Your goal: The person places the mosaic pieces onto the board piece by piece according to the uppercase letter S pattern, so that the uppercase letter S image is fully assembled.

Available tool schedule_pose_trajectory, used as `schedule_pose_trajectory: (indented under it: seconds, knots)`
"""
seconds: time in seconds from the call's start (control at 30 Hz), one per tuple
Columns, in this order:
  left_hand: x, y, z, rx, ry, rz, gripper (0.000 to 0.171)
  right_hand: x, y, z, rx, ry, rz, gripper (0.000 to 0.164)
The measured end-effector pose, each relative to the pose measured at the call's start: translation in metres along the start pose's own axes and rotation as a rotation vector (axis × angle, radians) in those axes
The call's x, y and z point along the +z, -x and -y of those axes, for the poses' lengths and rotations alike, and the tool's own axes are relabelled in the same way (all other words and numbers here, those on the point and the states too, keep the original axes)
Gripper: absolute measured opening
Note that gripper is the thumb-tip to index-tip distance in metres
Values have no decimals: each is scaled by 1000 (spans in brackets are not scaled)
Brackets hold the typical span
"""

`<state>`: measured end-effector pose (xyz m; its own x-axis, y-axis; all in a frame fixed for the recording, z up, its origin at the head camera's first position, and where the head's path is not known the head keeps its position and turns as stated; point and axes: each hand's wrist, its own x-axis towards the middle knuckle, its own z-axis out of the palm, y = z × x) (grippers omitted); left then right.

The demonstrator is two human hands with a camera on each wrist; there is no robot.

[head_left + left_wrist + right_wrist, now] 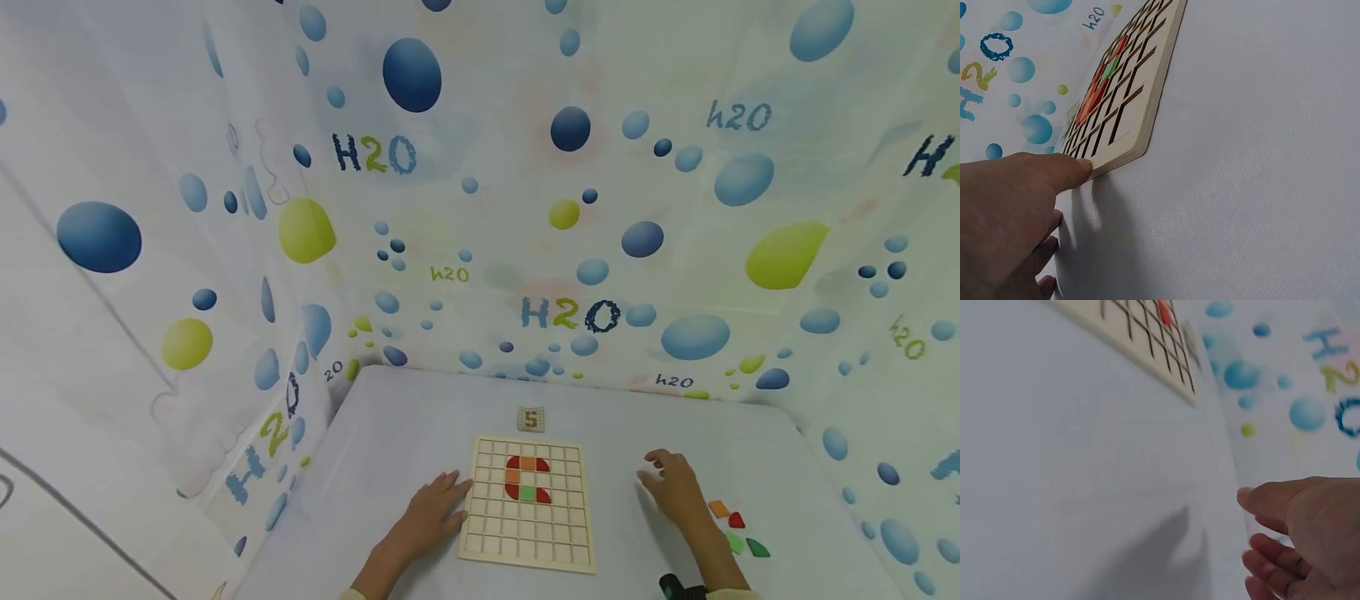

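A wooden grid board (527,546) lies on the white table, with red, orange and green tiles (513,477) set in its upper middle cells in a C-like shape. My left hand (427,518) rests at the board's left edge, its fingers extended; in the left wrist view the thumb (1072,172) touches the board's rim. To the right of the board, my right hand (675,487) hovers over the table with loosely bent fingers and nothing visible in them. Its shadow falls on the tabletop in the right wrist view.
Beside the right forearm lie several loose pieces: an orange one (719,508), a red one (737,520), a light green one (735,543) and a dark green one (757,547). Behind the board sits a small card (531,419) with a brown S-like figure. A patterned curtain (487,208) surrounds the table.
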<state>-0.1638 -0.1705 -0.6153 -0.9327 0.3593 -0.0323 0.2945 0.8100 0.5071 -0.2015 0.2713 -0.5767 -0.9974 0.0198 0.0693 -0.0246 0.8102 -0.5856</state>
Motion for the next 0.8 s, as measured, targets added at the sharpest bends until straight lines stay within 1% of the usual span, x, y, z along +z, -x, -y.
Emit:
schedule_pose_trajectory:
  seconds: [0.1, 0.17, 0.27, 0.33, 0.37, 0.47, 0.6, 0.7, 0.8]
  knots:
    - [-1, 0, 0, -2, 4, -1, 54, -19, 0, -18, 102, 51, 28, 44]
    - [-1, 0, 0, -5, 13, 3, 54, -28, 0, -28, 204, 92, 48, 51]
    - [0, 0, 1, -8, 19, 9, 54, -33, 2, -39, 360, 138, 72, 58]
    - [0, 0, 1, -10, 18, 11, 54, -33, 4, -45, 442, 155, 67, 58]
    - [0, 0, 1, -10, 16, 13, 55, -33, 6, -47, 464, 163, 65, 56]
    - [1, -1, 2, -6, 14, 13, 55, -34, 11, -52, 482, 164, 73, 48]
    - [1, -1, 2, -4, 9, 6, 54, -34, 13, -58, 432, 159, 63, 34]
    - [0, -1, 2, -7, 11, 3, 54, -33, 10, -64, 412, 169, 54, 33]
    - [1, -1, 3, -5, 22, 7, 55, -34, 11, -66, 428, 178, 77, 39]
